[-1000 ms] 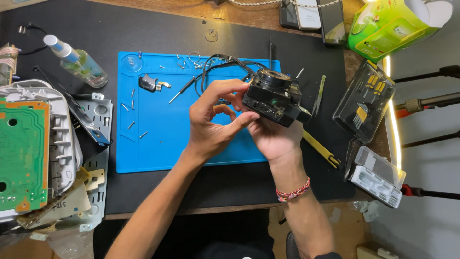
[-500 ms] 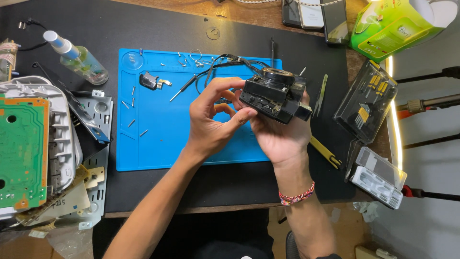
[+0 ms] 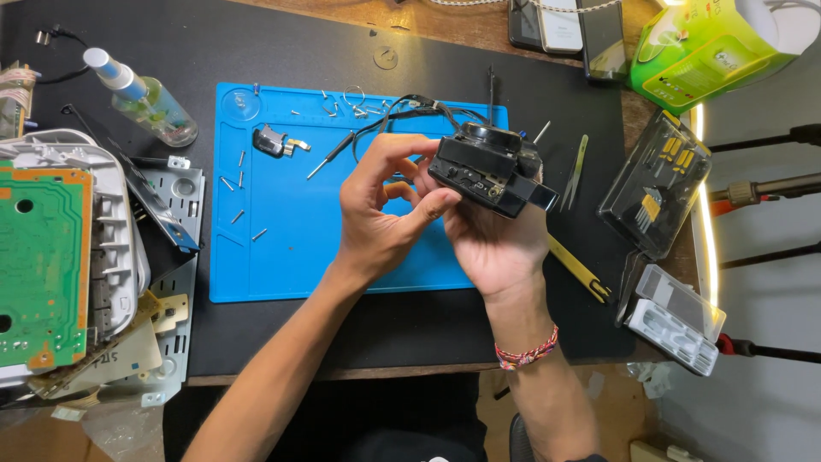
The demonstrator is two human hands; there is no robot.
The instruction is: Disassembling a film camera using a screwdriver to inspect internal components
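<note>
1. Scene bright, evenly lit, colours saturated.
2. Main source: glowing ring light (image 3: 703, 214) at right edge, its arc blown out to near white.
3. Soft, short shadows under the hands on the blue mat (image 3: 282, 239).
4. Dark surface (image 3: 256, 43) matte, faint sheen only.
5. Sharp focus in the centre, no motion blur.
6. Slight wide-angle bend at the edges; top-right corner overexposed.

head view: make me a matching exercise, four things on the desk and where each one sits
Things:
1. black part
2. spray bottle
3. green circuit board
4. green box

Places:
A. far left edge
B. top right corner
C. in the right hand, left hand touching it
D. upper left, beside the blue mat

Pairs: 1-C, 2-D, 3-A, 4-B
</note>
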